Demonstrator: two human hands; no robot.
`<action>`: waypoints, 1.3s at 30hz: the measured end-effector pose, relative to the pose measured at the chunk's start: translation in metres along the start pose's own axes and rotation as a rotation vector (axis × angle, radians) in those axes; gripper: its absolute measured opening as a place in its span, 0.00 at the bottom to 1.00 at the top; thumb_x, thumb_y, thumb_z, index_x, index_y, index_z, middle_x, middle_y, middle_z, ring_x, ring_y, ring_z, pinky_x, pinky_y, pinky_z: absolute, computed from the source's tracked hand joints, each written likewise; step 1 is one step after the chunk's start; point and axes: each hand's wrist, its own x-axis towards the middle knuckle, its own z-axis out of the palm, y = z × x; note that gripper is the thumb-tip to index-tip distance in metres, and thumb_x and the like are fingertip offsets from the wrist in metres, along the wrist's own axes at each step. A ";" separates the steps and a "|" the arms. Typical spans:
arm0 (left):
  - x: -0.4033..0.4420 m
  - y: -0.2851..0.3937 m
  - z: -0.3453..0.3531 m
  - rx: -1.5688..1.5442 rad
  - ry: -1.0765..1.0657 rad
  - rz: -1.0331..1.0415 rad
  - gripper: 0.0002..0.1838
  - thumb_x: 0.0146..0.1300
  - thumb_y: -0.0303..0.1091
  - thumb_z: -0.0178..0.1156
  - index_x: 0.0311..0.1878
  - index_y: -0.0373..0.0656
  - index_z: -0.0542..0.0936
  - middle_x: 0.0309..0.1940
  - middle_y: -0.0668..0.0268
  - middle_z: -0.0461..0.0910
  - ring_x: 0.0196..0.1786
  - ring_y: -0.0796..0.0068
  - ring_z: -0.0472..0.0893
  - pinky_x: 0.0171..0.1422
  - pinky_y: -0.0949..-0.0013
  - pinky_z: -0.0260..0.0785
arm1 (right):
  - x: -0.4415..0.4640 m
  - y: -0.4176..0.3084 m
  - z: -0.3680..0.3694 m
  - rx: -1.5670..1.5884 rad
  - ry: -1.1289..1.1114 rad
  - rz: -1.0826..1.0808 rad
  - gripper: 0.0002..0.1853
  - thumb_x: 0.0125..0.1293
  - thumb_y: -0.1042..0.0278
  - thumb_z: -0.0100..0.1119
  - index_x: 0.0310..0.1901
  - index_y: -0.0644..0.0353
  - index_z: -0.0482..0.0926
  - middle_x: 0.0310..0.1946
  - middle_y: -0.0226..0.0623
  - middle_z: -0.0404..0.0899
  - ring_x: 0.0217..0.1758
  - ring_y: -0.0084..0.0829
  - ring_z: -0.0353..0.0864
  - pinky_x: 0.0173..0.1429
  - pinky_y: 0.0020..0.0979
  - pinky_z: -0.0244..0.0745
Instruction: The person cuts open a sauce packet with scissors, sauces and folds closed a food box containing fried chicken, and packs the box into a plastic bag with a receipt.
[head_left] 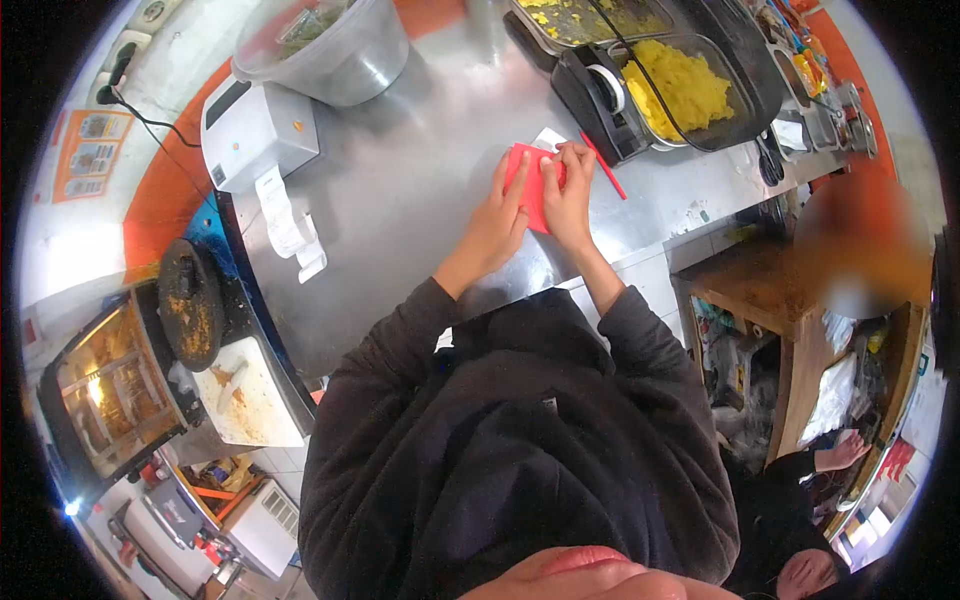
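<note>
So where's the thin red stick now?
Right of centre in the head view, the thin red stick lies on the shiny metal counter, right of the right hand, near the boxy black device.

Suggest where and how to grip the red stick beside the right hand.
Probably pinch the red stick across its width at the near end, from above and the right: it is slim, that end lies free on the steel counter, and the far end sits by the black device.

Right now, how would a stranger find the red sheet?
Start at the steel table. Toward its near edge, the left hand and right hand hold the red sheet: broad and flat, unlike the thin red stick beside the right hand.
</note>
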 end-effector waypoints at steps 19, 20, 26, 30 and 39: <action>0.011 0.013 -0.016 0.071 -0.070 0.100 0.27 0.63 0.38 0.52 0.64 0.36 0.63 0.65 0.50 0.63 0.68 0.51 0.61 0.70 0.57 0.53 | -0.006 0.005 -0.036 0.267 -0.181 0.300 0.11 0.67 0.66 0.46 0.37 0.66 0.75 0.36 0.43 0.77 0.44 0.42 0.76 0.54 0.39 0.69; 0.009 0.020 -0.015 0.149 -0.070 0.079 0.30 0.61 0.41 0.54 0.65 0.37 0.62 0.65 0.50 0.62 0.67 0.50 0.61 0.69 0.57 0.54 | 0.000 0.012 -0.038 0.380 -0.119 0.314 0.10 0.65 0.68 0.47 0.37 0.65 0.76 0.37 0.43 0.78 0.45 0.42 0.76 0.53 0.39 0.70; 0.007 0.066 0.012 0.596 -0.035 -0.217 0.45 0.49 0.48 0.64 0.68 0.45 0.55 0.61 0.50 0.63 0.63 0.51 0.65 0.64 0.54 0.60 | 0.015 0.071 -0.028 -0.246 -0.353 -0.183 0.15 0.59 0.69 0.51 0.47 0.53 0.78 0.41 0.41 0.79 0.49 0.42 0.75 0.53 0.39 0.70; -0.006 0.056 -0.003 0.434 0.014 -0.145 0.45 0.46 0.44 0.65 0.68 0.47 0.57 0.59 0.52 0.65 0.61 0.52 0.66 0.61 0.52 0.63 | -0.008 0.056 -0.037 -0.618 -0.494 -0.263 0.20 0.58 0.64 0.54 0.54 0.46 0.75 0.46 0.37 0.75 0.55 0.41 0.71 0.53 0.40 0.69; -0.065 -0.003 -0.051 0.227 0.155 -0.149 0.45 0.41 0.34 0.68 0.67 0.49 0.61 0.58 0.53 0.66 0.61 0.52 0.66 0.64 0.54 0.60 | -0.064 0.061 0.009 -0.886 -0.162 -0.170 0.15 0.52 0.60 0.59 0.42 0.52 0.75 0.49 0.40 0.70 0.54 0.39 0.69 0.53 0.40 0.66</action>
